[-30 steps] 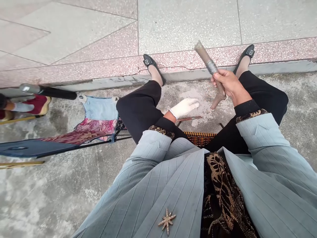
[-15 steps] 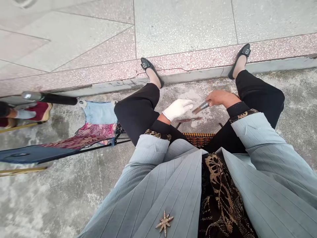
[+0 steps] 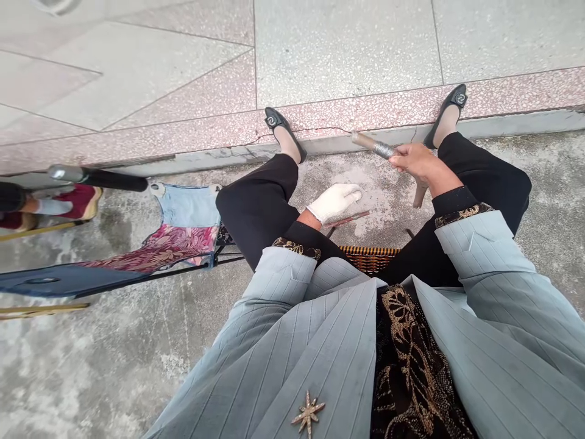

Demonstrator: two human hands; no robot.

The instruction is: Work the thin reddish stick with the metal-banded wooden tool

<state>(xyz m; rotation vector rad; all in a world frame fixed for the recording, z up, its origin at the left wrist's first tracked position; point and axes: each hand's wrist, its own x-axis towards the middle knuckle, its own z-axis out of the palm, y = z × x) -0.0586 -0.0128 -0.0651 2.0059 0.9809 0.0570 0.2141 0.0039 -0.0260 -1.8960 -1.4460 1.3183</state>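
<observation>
My right hand (image 3: 414,160) grips a brown wooden rod with a silver metal band (image 3: 377,146), its banded end pointing left and its lower end showing below my fingers. My left hand (image 3: 333,203) wears a white glove and hangs above my knees, holding nothing. Just below the glove lies a thin, rusty brown metal blade (image 3: 350,218), which appears to touch it. Its far end is hidden behind my left cuff.
I sit on a woven orange-and-black seat (image 3: 369,259) on rough concrete, facing a pink terrazzo step (image 3: 356,125). On my left stands a denim-and-floral patchwork cloth (image 3: 185,228) on a metal frame. Beyond it lie a black-handled rod (image 3: 98,180) and a person's limb (image 3: 46,206).
My right hand has risen from low over the ground, and the wooden rod now lies nearly level, pointing left. My left hand has barely moved.
</observation>
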